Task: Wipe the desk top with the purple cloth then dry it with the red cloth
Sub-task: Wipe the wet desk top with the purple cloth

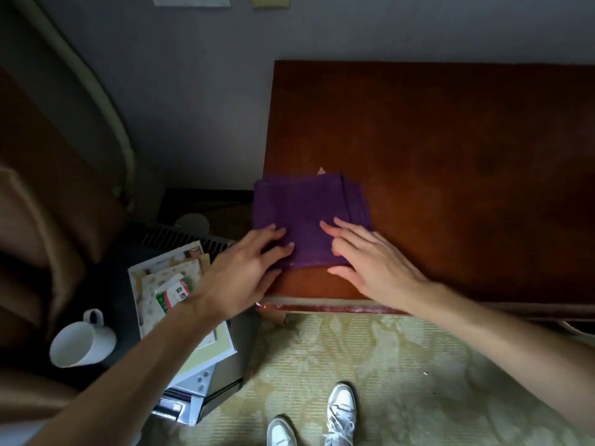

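Observation:
A folded purple cloth [306,210] lies flat on the left end of the dark wooden desk top [450,162], near its front left corner. My left hand [248,272] rests on the cloth's near left corner, fingers spread. My right hand [370,262] lies flat on the cloth's near right part, its thumb on the bare wood. Neither hand grips the cloth. A small pink tip [321,170] peeks out behind the cloth's far edge. No red cloth is clearly visible.
Left of the desk stands a low dark unit with a stack of booklets and papers [170,284] and a white mug [80,342]. A brown curtain [42,204] hangs at far left. Patterned carpet [402,365] and my white shoes [341,410] are below.

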Motion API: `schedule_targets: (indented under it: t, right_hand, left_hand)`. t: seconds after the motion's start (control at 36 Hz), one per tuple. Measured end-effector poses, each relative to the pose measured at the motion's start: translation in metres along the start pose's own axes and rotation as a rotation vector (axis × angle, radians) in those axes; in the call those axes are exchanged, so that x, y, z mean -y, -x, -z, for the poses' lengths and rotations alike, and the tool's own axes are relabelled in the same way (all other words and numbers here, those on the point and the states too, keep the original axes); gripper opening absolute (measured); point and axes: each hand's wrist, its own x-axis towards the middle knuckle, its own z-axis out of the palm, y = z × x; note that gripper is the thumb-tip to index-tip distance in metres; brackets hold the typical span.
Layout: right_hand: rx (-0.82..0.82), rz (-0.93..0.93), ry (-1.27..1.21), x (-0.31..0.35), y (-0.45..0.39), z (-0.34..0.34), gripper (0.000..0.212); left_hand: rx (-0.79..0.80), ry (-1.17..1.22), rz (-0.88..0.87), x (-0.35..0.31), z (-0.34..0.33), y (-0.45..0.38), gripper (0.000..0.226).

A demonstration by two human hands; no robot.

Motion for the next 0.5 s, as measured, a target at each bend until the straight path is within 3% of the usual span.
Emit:
schedule_targets:
  t: [0.08, 0.17, 0.25, 0.33, 0.5]
  right_hand:
    - [-0.066, -0.044, -0.032, 0.004, 0.0, 0.005, 0.048]
    - [-0.161, -0.028, -0.01, 0.001, -0.035, 0.016, 0.05]
    - [-0.07, 0.072, -0.011, 0.002, -0.076, -0.001, 0.057]
    - [0.076, 0.094, 0.071, 0.003, -0.092, -0.027, 0.065]
    - [0.005, -0.02, 0.162, 0.03, -0.049, -0.04, 0.073]
  left_hand:
    - [-0.025, 0.104, 0.03, 0.003, -0.003, 0.012, 0.046]
    - [-0.148, 0.151, 0.071, 0.007, 0.011, 0.001, 0.036]
    - [-0.288, 0.176, 0.166, 0.014, 0.021, -0.01, 0.025]
    - [-0.331, 0.192, 0.248, 0.019, 0.02, -0.009, 0.024]
    - [-0.291, 0.212, 0.238, 0.023, 0.0, 0.005, 0.027]
